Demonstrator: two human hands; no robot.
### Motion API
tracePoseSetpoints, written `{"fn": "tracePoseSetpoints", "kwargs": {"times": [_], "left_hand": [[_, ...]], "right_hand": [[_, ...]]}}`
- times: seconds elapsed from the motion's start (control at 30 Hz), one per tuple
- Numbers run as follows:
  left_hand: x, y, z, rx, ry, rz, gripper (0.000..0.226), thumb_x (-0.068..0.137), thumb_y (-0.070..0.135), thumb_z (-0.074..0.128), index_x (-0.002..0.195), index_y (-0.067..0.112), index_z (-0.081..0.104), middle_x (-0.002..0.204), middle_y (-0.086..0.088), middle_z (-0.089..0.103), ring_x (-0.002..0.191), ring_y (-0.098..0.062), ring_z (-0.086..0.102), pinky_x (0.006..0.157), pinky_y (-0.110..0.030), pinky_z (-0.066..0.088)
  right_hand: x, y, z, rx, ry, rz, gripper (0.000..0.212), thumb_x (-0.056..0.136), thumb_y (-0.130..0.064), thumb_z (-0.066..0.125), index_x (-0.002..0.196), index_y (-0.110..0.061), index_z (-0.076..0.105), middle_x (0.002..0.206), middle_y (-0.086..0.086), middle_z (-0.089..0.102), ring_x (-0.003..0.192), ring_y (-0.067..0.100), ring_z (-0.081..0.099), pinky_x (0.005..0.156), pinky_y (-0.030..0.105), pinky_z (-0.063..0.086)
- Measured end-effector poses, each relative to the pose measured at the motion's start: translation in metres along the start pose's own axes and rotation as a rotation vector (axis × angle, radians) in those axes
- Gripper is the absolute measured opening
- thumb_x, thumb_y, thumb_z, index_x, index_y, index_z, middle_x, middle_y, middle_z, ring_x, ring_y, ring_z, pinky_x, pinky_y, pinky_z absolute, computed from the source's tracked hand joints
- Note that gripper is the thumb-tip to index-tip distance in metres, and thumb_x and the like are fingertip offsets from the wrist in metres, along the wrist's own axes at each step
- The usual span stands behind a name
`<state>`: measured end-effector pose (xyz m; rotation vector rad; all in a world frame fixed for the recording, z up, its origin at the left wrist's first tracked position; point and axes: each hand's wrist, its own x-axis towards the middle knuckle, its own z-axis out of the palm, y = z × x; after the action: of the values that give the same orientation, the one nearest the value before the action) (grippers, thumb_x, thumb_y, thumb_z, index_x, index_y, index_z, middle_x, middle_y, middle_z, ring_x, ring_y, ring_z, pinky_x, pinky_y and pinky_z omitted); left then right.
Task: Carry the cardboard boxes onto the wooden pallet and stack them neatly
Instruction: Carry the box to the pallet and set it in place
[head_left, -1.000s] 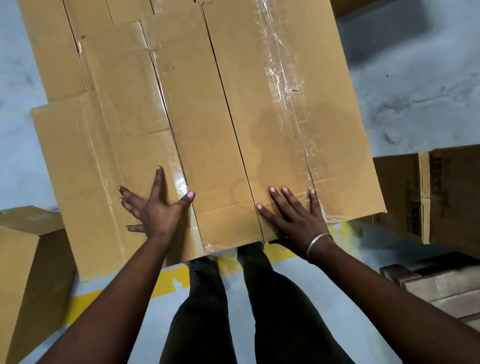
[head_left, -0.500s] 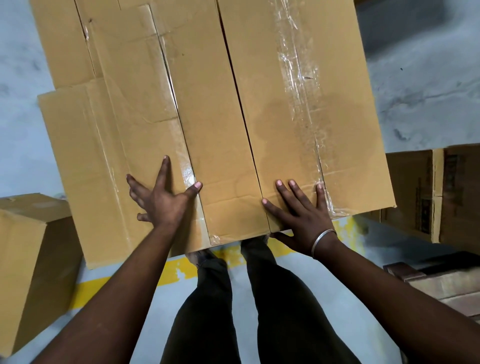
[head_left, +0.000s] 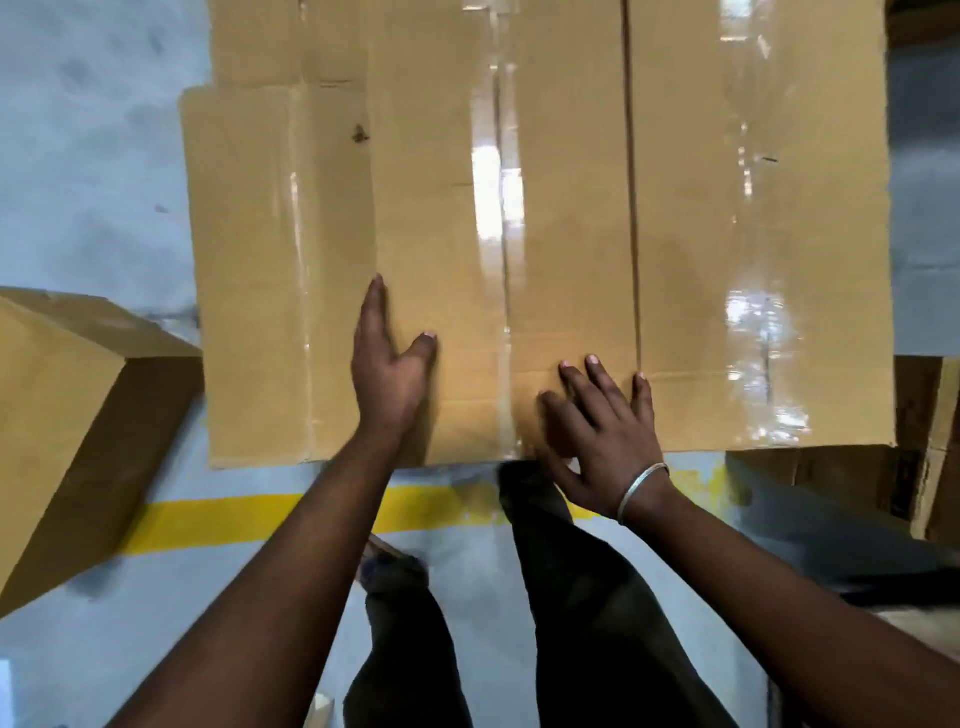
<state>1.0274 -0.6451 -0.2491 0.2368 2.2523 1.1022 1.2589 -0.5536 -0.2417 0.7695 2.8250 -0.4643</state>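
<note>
A big stack of taped cardboard boxes (head_left: 571, 218) fills the upper middle of the head view, seen from above. My left hand (head_left: 389, 364) lies on the top near its front edge, fingers straight and together, thumb spread. My right hand (head_left: 602, 431), with a metal bangle at the wrist, rests flat on the top a little to the right, fingers spread, its palm over the front edge. A lower box (head_left: 249, 270) juts out on the stack's left. The wooden pallet is hidden.
Another cardboard box (head_left: 57, 415) stands on the floor at the left. More boxes (head_left: 924, 447) sit at the right edge. A yellow floor line (head_left: 249, 514) runs under my arms, and my legs (head_left: 571, 623) stand close to the stack.
The view has swung so the box tops now look square-on and closer. My left hand's fingers have drawn together and reached farther forward; my right hand stays flat near the front edge.
</note>
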Motion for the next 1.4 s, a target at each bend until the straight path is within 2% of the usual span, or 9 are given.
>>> {"fn": "tracePoseSetpoints", "kwargs": {"times": [0.1, 0.17, 0.37, 0.73, 0.93, 1.07, 1.17, 1.33, 1.4], "left_hand": [[-0.01, -0.035, -0.047, -0.049, -0.027, -0.028, 0.079, 0.084, 0.005, 0.068, 0.152, 0.02, 0.029, 0.148, 0.001, 0.047, 0.127, -0.002, 0.044, 0.098, -0.014, 0.033], [-0.026, -0.065, -0.093, 0.002, -0.022, -0.017, 0.076, 0.085, 0.005, 0.067, 0.151, 0.018, 0.031, 0.143, 0.001, 0.052, 0.112, -0.001, 0.05, 0.087, -0.013, 0.034], [-0.077, -0.162, -0.252, 0.058, 0.032, -0.118, 0.072, 0.086, 0.021, 0.063, 0.151, 0.017, 0.032, 0.14, -0.002, 0.056, 0.11, -0.013, 0.058, 0.084, -0.018, 0.036], [-0.108, -0.241, -0.487, 0.117, 0.246, -0.308, 0.058, 0.093, 0.021, 0.063, 0.146, 0.02, 0.04, 0.139, 0.004, 0.056, 0.101, -0.019, 0.059, 0.082, -0.025, 0.036], [-0.055, -0.261, -0.541, 0.12, 0.2, -0.406, 0.059, 0.093, 0.024, 0.064, 0.147, 0.019, 0.041, 0.143, 0.001, 0.053, 0.125, -0.021, 0.053, 0.094, -0.026, 0.039], [0.007, -0.289, -0.572, 0.199, 0.081, -0.429, 0.06, 0.094, 0.028, 0.061, 0.148, 0.021, 0.038, 0.148, -0.003, 0.047, 0.136, -0.022, 0.043, 0.108, -0.04, 0.039], [0.063, -0.327, -0.592, 0.375, -0.048, -0.442, 0.062, 0.089, 0.043, 0.053, 0.147, 0.023, 0.04, 0.149, -0.005, 0.044, 0.14, -0.024, 0.036, 0.111, -0.041, 0.035], [0.146, -0.379, -0.623, 0.528, -0.17, -0.475, 0.058, 0.093, 0.033, 0.059, 0.146, 0.02, 0.04, 0.148, -0.007, 0.046, 0.137, -0.026, 0.041, 0.11, -0.039, 0.036], [0.178, -0.392, -0.634, 0.567, -0.185, -0.471, 0.057, 0.093, 0.033, 0.06, 0.145, 0.018, 0.042, 0.146, -0.007, 0.049, 0.133, -0.028, 0.044, 0.106, -0.038, 0.038]], "right_hand": [[0.022, -0.058, 0.005, 0.02, 0.001, 0.011, 0.048, 0.087, -0.045, 0.051, 0.128, -0.019, 0.054, 0.144, 0.013, 0.05, 0.136, 0.038, 0.043, 0.103, 0.062, 0.035], [0.035, -0.106, 0.011, 0.014, -0.003, -0.021, 0.047, 0.087, -0.044, 0.047, 0.126, -0.02, 0.054, 0.141, 0.014, 0.053, 0.131, 0.039, 0.048, 0.1, 0.06, 0.039], [0.043, -0.262, 0.022, -0.002, -0.122, -0.081, 0.049, 0.085, -0.046, 0.043, 0.124, -0.021, 0.058, 0.139, 0.014, 0.054, 0.129, 0.037, 0.052, 0.098, 0.062, 0.041], [0.099, -0.508, 0.022, 0.198, -0.411, -0.173, 0.065, 0.081, -0.053, 0.036, 0.132, -0.017, 0.055, 0.127, 0.008, 0.062, 0.114, 0.032, 0.059, 0.091, 0.034, 0.048], [0.171, -0.574, 0.047, 0.313, -0.579, -0.053, 0.04, 0.088, -0.035, 0.059, 0.125, -0.019, 0.057, 0.122, 0.009, 0.064, 0.112, 0.033, 0.06, 0.087, 0.032, 0.046], [0.229, -0.603, 0.094, 0.386, -0.669, 0.086, 0.045, 0.085, -0.04, 0.056, 0.127, -0.022, 0.056, 0.124, 0.012, 0.063, 0.123, 0.033, 0.054, 0.1, 0.035, 0.043], [0.274, -0.62, 0.14, 0.397, -0.726, 0.207, 0.039, 0.087, -0.036, 0.063, 0.121, -0.02, 0.06, 0.105, 0.008, 0.071, 0.12, 0.029, 0.055, 0.106, 0.037, 0.039], [0.33, -0.622, 0.224, 0.485, -0.778, 0.43, 0.059, 0.068, -0.066, 0.054, 0.113, -0.029, 0.063, 0.099, -0.002, 0.073, 0.101, 0.024, 0.066, 0.097, 0.039, 0.05], [0.341, -0.632, 0.236, 0.581, -0.756, 0.558, 0.054, 0.076, -0.058, 0.061, 0.117, -0.023, 0.064, 0.102, 0.004, 0.072, 0.097, 0.027, 0.066, 0.095, 0.038, 0.051]]}}
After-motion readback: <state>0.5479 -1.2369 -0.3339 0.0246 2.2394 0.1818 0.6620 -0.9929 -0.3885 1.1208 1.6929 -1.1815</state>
